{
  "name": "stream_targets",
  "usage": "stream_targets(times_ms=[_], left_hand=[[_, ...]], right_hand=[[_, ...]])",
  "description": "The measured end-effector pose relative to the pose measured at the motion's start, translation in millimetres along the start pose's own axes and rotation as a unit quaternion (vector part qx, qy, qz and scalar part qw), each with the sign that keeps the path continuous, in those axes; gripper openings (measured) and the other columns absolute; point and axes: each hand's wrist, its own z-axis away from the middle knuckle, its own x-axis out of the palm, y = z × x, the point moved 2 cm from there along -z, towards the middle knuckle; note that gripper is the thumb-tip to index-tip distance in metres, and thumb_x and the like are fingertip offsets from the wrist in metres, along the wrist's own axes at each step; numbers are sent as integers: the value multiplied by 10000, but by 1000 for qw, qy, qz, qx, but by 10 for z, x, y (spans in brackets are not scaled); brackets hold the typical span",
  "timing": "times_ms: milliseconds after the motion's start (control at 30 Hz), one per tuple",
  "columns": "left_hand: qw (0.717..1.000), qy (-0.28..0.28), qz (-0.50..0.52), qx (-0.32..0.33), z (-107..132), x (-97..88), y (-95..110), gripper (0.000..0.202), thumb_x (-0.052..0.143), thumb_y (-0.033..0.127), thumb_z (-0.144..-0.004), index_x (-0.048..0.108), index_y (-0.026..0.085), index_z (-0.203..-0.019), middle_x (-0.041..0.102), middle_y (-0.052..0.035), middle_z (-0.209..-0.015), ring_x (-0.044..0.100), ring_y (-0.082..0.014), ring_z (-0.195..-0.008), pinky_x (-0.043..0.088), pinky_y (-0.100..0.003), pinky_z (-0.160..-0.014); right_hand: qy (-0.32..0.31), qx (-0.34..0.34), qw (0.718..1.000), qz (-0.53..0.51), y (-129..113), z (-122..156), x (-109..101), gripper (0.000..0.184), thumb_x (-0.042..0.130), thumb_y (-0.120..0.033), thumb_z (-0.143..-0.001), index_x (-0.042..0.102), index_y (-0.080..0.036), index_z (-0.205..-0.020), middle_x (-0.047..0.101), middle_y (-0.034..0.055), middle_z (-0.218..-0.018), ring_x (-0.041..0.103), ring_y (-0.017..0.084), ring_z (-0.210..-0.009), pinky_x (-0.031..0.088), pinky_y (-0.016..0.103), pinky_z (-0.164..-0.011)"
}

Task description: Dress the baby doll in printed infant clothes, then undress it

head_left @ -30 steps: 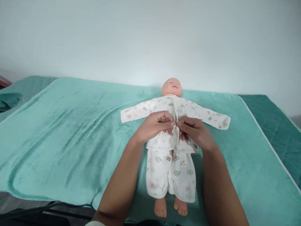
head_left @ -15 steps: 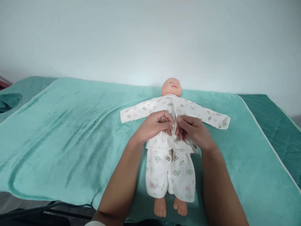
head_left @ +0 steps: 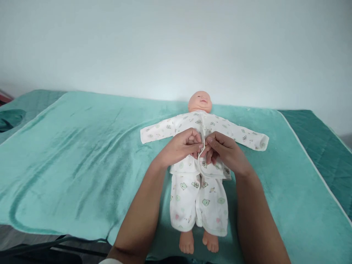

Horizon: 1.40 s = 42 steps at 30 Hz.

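Note:
A baby doll (head_left: 200,101) lies on its back, dressed in a white patterned baby shirt (head_left: 189,168) and matching pants (head_left: 183,201). Its sleeves spread out to both sides and its bare feet show below the pants. Over the belly, my left hand (head_left: 184,146) pinches one front edge of the shirt between thumb and fingers. Close beside it, my right hand (head_left: 223,148) grips the other front edge, thumb on top. The fingertips nearly meet at the front opening, where the white trim curves between them. Whatever fastener lies under the fingers is hidden.
A light green plush blanket (head_left: 68,157) covers the surface under the doll. Darker green quilted cloth (head_left: 310,135) shows at the right. A pale wall (head_left: 176,47) rises behind. Dark straps (head_left: 77,244) hang at the lower left edge.
My right fingers have shifted slightly left, and the shirt's front edge now bends further left below the hands. Both hands keep their hold; the doll lies as before.

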Motion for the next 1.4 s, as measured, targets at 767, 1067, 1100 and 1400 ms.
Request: stream_targets(times_ms=[767,1067,1100,1400], left_hand=[[998,-3,-66,3,33,23,47,90,565,267,-912,506,213,-954,576,45,-716,567,-92,-631,447,-225,-605],[999,-32,0,9,21,-8,23,106,581,198,-886,504,199,-959,575,31,-768,581,-93,-699,498,-235,-647],[1000,-30,-2,7,21,-4,28,103,572,183,-881,504,200,-957,576,32,-766,582,-92,-699,499,-233,-646],[997,-46,-43,-48,57,-37,59,123,560,159,-821,538,204,-933,614,29,-763,549,-77,-626,467,-205,-569]], right_hand=[[-18,15,1000,3,26,3,-15,323,595,-518,-962,537,-204,-914,749,42,-795,702,146,-621,487,218,-519],[-23,19,1000,-6,38,-14,-33,269,657,-448,-937,539,-208,-964,741,28,-764,693,146,-613,477,217,-515],[-23,19,1000,-7,38,-14,-32,262,655,-441,-939,539,-208,-963,738,26,-761,692,144,-612,475,215,-513],[-21,26,999,-5,32,-15,-27,270,654,-454,-930,556,-206,-973,723,21,-759,671,139,-581,472,226,-504]])
